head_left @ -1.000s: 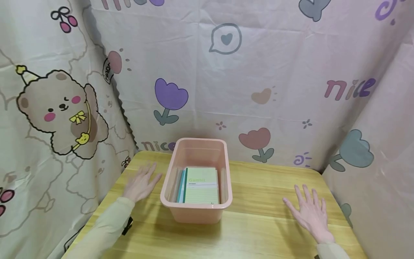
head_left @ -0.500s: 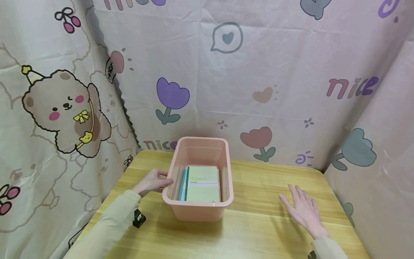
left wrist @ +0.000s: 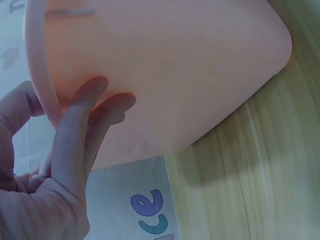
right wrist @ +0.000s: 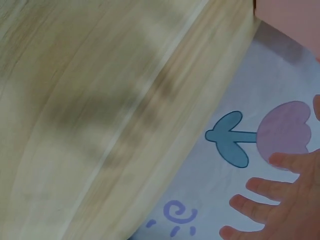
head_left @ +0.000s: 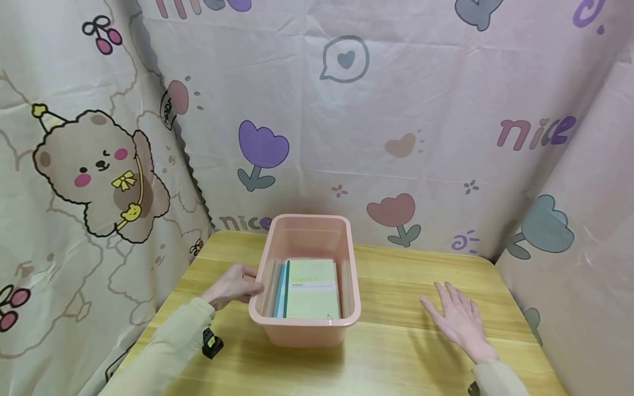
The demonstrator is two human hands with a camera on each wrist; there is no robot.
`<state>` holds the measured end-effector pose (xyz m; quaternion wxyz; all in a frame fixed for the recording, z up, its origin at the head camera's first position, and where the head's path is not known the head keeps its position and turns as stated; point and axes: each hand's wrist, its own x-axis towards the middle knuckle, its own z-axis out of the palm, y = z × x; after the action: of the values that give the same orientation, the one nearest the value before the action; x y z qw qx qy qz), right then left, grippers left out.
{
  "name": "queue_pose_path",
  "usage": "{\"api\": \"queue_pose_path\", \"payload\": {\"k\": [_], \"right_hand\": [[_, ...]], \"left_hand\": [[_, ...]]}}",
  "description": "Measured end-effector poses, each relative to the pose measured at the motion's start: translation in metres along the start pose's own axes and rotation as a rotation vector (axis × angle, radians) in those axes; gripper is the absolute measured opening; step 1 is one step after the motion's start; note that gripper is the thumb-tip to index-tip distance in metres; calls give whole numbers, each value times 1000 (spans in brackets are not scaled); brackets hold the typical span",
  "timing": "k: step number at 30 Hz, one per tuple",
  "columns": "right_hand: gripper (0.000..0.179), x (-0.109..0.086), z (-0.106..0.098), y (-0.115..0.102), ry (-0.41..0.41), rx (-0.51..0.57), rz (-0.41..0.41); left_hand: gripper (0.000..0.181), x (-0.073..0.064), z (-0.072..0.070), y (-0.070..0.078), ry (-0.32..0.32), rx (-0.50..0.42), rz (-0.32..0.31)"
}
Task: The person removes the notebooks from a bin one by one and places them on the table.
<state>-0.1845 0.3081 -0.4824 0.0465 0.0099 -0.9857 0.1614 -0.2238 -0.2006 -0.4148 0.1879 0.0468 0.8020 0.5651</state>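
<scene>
My left hand (head_left: 231, 285) grips the left rim of a pink plastic bin (head_left: 306, 336), thumb over the edge. In the left wrist view its fingers (left wrist: 75, 140) lie against the outside wall under the rim. Inside the bin stands a pale green notebook (head_left: 312, 297) printed "Gambit", with blue-edged booklets (head_left: 280, 291) at its left side. My right hand (head_left: 458, 322) hovers over the table to the right of the bin, fingers spread and holding nothing. In the right wrist view those spread fingers (right wrist: 255, 207) show at the lower right.
The wooden table (head_left: 396, 352) has light grain and runs back to a printed cloth curtain (head_left: 436, 82). More curtain (head_left: 94, 264) closes in the left side, and another panel (head_left: 594, 264) the right. A small black device (head_left: 212, 344) is at the left wrist.
My left hand, open beside the bin a second ago, now grips its left rim. The bin has shifted slightly toward me. My right hand has drifted a little left.
</scene>
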Motion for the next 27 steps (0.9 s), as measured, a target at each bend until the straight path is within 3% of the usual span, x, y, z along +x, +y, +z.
{"api": "queue_pose_path", "payload": {"k": [7,14,22,27], "right_hand": [[81,1,-3,-13,11,0,-22],[78,11,-17,-41,26,-1,-104],[80,29,-44,-89,-3,-35,-218],[83,46,-61,-131,-72,-53,-276]], "left_hand": [[48,-13,7,-2,-42,-10,20],[49,-22,13,-2,-57,3,31],[51,-31,19,-3,-58,4,17],[52,-34,22,-3,-71,-6,21]]}}
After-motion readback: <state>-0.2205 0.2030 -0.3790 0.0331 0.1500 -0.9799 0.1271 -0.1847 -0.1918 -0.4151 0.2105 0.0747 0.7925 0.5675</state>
